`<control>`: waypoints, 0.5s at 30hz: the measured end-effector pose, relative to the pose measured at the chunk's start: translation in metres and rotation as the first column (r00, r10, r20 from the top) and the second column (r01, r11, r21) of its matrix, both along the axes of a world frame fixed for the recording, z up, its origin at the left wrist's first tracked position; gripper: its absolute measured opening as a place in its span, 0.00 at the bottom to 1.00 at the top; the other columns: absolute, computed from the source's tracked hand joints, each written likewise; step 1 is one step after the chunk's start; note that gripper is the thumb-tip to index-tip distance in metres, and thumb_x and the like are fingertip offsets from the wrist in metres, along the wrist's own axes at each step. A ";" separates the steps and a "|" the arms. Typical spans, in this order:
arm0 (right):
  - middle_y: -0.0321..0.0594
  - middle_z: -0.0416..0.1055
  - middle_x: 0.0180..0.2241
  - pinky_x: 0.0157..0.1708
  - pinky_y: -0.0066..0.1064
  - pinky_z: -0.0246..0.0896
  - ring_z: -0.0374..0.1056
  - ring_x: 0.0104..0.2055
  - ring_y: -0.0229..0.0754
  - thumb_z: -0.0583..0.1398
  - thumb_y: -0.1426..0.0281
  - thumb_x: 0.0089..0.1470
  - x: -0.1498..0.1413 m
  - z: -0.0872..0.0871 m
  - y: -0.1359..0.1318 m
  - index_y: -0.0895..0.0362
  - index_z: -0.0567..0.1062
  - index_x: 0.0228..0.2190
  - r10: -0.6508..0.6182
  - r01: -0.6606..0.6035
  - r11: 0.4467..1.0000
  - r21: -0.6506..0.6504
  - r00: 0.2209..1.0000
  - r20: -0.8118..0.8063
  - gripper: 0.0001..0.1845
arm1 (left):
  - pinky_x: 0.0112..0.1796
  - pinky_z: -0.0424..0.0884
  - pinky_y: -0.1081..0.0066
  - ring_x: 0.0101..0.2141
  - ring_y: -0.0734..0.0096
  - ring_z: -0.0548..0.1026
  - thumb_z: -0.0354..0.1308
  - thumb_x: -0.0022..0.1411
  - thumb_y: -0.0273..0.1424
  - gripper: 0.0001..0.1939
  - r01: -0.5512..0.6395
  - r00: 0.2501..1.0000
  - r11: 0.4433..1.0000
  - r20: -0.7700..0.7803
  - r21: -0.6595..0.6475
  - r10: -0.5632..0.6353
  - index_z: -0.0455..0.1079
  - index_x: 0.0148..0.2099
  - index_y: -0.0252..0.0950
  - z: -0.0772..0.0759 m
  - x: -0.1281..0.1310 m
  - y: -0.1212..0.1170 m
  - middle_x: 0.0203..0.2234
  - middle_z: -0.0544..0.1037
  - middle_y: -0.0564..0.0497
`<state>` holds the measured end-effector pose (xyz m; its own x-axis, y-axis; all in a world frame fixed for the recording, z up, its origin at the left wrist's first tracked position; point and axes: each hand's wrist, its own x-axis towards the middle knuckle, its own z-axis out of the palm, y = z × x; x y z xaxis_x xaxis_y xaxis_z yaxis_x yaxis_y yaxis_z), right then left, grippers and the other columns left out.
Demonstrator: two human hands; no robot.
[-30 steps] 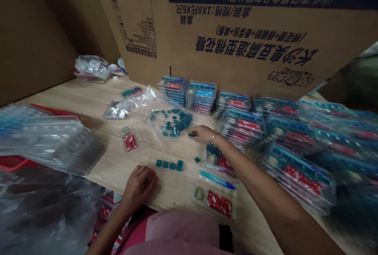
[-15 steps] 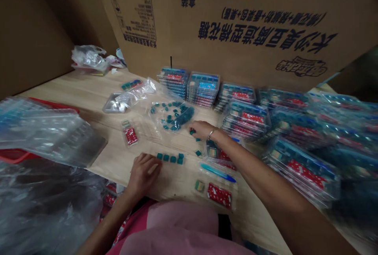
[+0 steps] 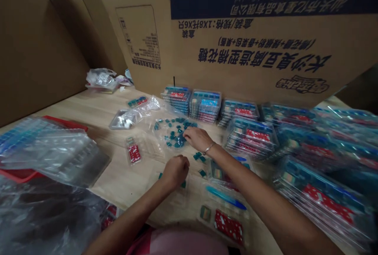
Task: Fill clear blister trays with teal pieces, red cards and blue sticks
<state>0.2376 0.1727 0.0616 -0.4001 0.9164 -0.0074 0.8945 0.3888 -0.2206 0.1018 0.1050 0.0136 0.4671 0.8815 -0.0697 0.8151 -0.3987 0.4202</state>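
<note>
My left hand (image 3: 177,171) is closed, its fingers curled above a clear tray holding a row of teal cubes (image 3: 183,184); most of that row is hidden under the hand and wrist. Over the right edge of a clear plastic bag with many small teal cubes (image 3: 179,142), the fingers of my right hand (image 3: 198,138) are pinched together. Whatever either hand holds is hidden from view. Several loose teal cubes (image 3: 199,157) lie just below my right hand. Nearer me, a blue pen (image 3: 226,197) rests above a tray with a red spotted packet (image 3: 228,225).
Stacks of filled clear trays (image 3: 249,134) line the right side and back, before a large cardboard box (image 3: 206,73). On the left, empty clear trays (image 3: 79,154) lie over a red basket (image 3: 22,174). A small tray of whitish pieces (image 3: 122,121) stands behind the bag.
My left hand has moved right and forward, from the left end of the cube row to over it, and its fingers have curled. My right hand has shifted onto the bag's edge. The view has tilted up.
</note>
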 end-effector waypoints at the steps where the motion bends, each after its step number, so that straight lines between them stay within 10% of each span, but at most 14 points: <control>1: 0.43 0.73 0.42 0.43 0.28 0.59 0.67 0.45 0.42 0.53 0.74 0.57 -0.005 -0.002 0.010 0.56 0.76 0.37 -0.004 0.004 1.000 -0.001 1.000 -0.027 0.12 | 0.35 0.69 0.69 0.34 0.65 0.76 0.49 0.52 0.17 0.15 -0.019 0.999 1.000 0.031 0.024 0.019 0.75 0.36 0.34 0.002 0.001 0.002 0.32 0.78 0.44; 15: 0.45 0.74 0.38 0.41 0.32 0.62 0.69 0.42 0.45 0.60 0.79 0.43 -0.038 -0.050 0.074 0.60 0.76 0.33 -0.015 -0.012 0.995 -0.098 0.963 -0.269 0.12 | 0.36 0.69 0.69 0.32 0.68 0.74 0.53 0.51 0.18 0.11 -0.211 0.956 0.966 0.236 0.146 0.174 0.73 0.33 0.35 -0.019 -0.070 0.056 0.30 0.78 0.49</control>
